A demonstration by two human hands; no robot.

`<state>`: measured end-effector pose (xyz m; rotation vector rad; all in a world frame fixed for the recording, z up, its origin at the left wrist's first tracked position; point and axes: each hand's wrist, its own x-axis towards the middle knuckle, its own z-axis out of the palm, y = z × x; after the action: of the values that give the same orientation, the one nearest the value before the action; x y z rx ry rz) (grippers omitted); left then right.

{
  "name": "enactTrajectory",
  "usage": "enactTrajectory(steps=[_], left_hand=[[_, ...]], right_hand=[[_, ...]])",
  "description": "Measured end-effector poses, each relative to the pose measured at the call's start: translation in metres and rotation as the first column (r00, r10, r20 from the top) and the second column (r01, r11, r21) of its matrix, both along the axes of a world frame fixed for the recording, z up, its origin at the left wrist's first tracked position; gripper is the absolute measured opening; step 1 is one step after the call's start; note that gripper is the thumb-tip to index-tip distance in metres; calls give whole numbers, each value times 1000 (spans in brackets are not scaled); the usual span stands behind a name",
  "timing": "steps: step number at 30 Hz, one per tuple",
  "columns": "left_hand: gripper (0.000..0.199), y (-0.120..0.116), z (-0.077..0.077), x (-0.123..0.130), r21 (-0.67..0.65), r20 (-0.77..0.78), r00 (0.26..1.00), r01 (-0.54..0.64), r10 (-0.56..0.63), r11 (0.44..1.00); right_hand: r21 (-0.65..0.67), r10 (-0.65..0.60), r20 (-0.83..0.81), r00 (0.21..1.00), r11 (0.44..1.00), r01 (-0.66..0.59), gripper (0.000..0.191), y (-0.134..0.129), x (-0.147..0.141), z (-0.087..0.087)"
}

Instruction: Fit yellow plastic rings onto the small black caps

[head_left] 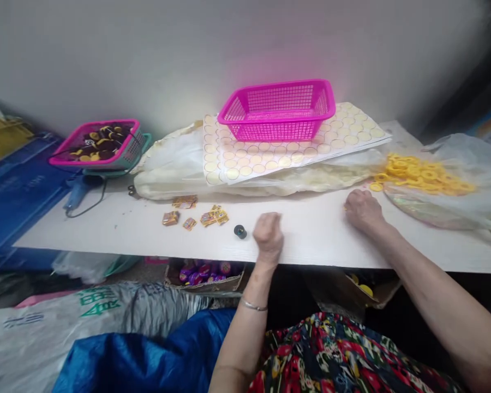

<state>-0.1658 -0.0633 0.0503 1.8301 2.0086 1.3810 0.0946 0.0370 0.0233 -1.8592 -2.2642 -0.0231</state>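
Observation:
My left hand (269, 237) is closed and a little blurred above the white tabletop; whatever its fingers hold, if anything, is hidden. Just left of it stands a small black cylinder (240, 232), apart from the hand. My right hand (365, 210) rests on the table with its fingers curled in, and a speck of yellow shows at the fingertips. Close beyond that hand lies a heap of yellow rings (421, 173) on clear plastic. Small printed yellow-orange packets or labels (214, 216) lie in several little piles left of the cylinder.
A pink basket (276, 131) sits on sheets of round stickers (343, 139) at the back. Another pink basket (133, 131) at left holds brown and yellow pieces. A blue corded tool (77, 194) lies beside it. Below the table edge, a box has purple items (204, 271).

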Motion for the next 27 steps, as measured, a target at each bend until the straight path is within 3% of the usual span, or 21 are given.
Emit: enactTrajectory(steps=[2,5,8,10,16,20,27], left_hand=[[17,-8,4,-38,95,161,964,-230,213,968],[16,-14,2,-78,86,442,858,-332,262,939],[15,-17,-7,-94,59,602,773,-292,200,954],[14,-20,-13,-96,56,624,761,-272,179,961],[7,-26,-19,-94,18,518,848,-142,112,990],[6,-27,-20,-96,28,504,861,-94,67,995],[12,-25,-26,-102,160,614,787,-45,-64,986]], right_hand=[[-45,11,32,999,999,-9,15,3,-1,4],[-51,13,10,1000,999,-13,13,5,-3,9],[34,1,-106,994,999,3,12,1,-7,13],[55,-3,-233,972,998,16,11,-5,-13,15],[-2,16,-567,824,1000,-22,11,-32,-41,20],[-74,-4,-627,779,996,-55,12,-42,-56,20],[-148,0,-665,747,980,-132,13,-58,-74,23]])
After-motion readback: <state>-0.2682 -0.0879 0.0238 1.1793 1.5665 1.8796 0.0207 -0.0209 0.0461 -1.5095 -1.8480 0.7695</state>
